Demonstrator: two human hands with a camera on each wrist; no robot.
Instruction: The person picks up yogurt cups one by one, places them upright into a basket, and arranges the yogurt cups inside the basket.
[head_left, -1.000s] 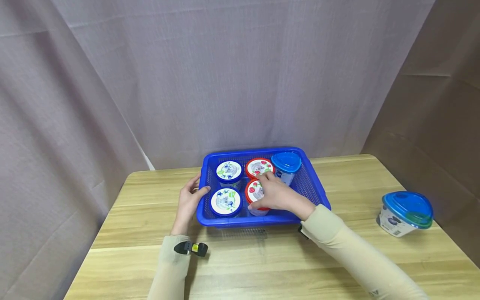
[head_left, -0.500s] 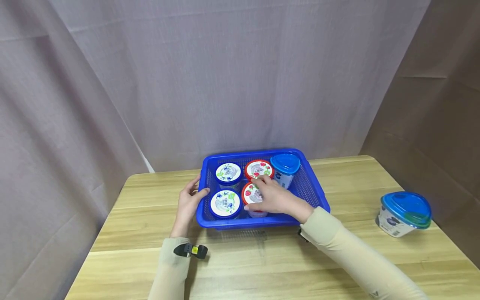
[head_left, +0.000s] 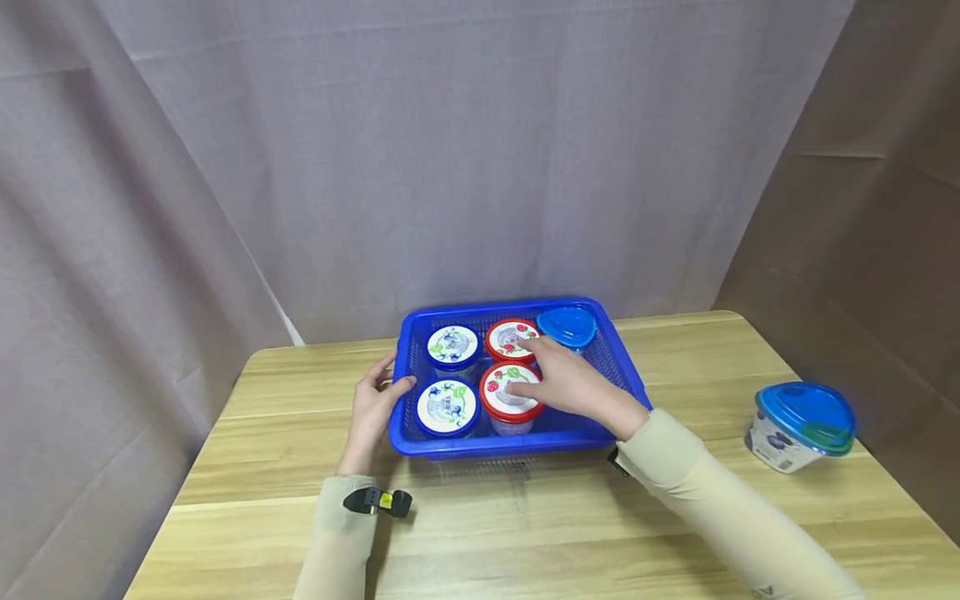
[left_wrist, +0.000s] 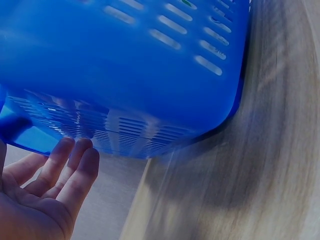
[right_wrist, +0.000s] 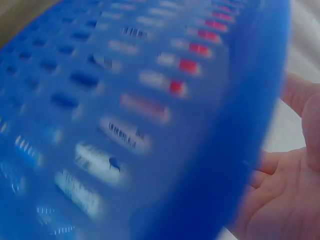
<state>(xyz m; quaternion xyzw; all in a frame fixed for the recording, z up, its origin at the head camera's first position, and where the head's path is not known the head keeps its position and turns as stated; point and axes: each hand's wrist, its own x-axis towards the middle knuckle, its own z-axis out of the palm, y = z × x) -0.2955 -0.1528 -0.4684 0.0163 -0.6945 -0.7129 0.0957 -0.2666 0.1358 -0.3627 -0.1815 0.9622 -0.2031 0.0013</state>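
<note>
A blue plastic basket (head_left: 517,443) stands on the table in the head view. My left hand (head_left: 369,408) grips its left rim, thumb over the top and fingers outside; the left wrist view shows those fingers (left_wrist: 75,175) against the basket. Inside are two blue-lidded cups (head_left: 448,407) on the left and two red-lidded cups (head_left: 501,408) in the middle. At the back right corner is a tub with a blue lid (head_left: 567,325), its body mostly hidden by my right hand (head_left: 573,379). That hand is spread over the red-lidded cups, holding nothing; the basket wall partly hides it in the right wrist view.
Another tub with a clear blue lid (head_left: 802,425) stands alone on the wooden table (head_left: 600,525) at the right. A grey curtain (head_left: 450,167) hangs behind the table, and a brown panel (head_left: 862,250) stands on the right side.
My right hand has let go of the front red-lidded cup and moved up and to the right. That cup now sits beside the front blue-lidded one. The left hand stays at the rim.
</note>
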